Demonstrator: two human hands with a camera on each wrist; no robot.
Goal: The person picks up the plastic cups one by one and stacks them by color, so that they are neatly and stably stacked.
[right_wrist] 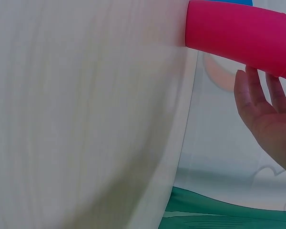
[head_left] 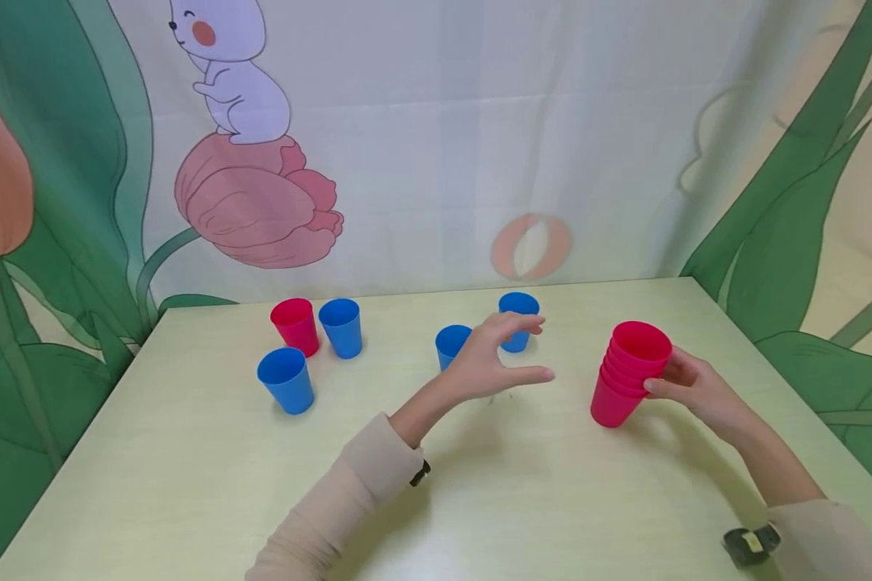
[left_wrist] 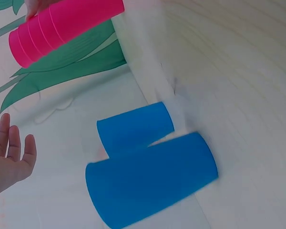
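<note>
My right hand (head_left: 698, 395) grips a stack of several nested red cups (head_left: 621, 387) from its right side, thumb in front. The stack leans slightly, mouth up; I cannot tell whether its base touches the table. In the right wrist view, the fingers (right_wrist: 276, 95) lie against the stack. My left hand (head_left: 490, 359) hovers left of the stack, thumb and fingers spread apart, holding nothing. Behind it stand a blue cup (head_left: 449, 343), partly hidden by the hand, and another blue cup (head_left: 517, 305). The left wrist view shows two blue cups (left_wrist: 148, 181) beyond the palm.
On the table's left side stand a single red cup (head_left: 294, 327), a blue cup (head_left: 341, 329) beside it, and a nearer blue cup (head_left: 287, 382). A printed curtain (head_left: 407, 161) hangs along the back edge of the pale table (head_left: 189, 484).
</note>
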